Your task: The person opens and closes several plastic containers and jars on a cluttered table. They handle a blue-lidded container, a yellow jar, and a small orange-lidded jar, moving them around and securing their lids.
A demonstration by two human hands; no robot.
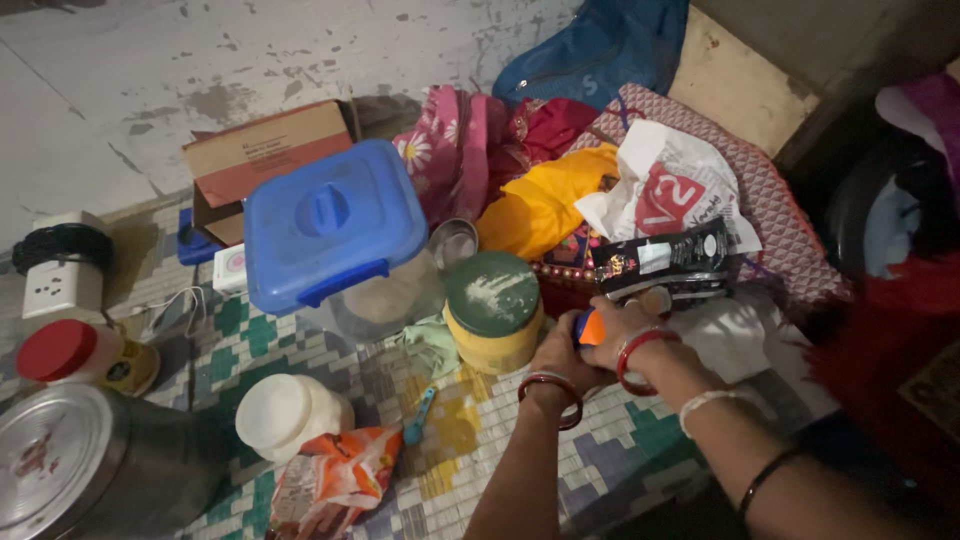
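Observation:
My left hand (566, 352) and my right hand (622, 325) meet over a small orange and blue object (589, 328); both grip it, and most of it is hidden by the fingers. Red bangles circle both wrists. Just left of the hands stands a yellow jar with a dusty green lid (494, 311). Right behind the hands lies a black packet (668, 263), next to a white plastic bag with red print (672, 187).
A clear box with a blue lid (333, 224), a cardboard box (262, 154), a white-lidded jar (284, 413), a red-lidded jar (72, 353), a steel pot (75, 465), an orange snack packet (335, 480) and a small blue spoon (420, 415) crowd the patterned mat (610, 450). Cloths are piled behind.

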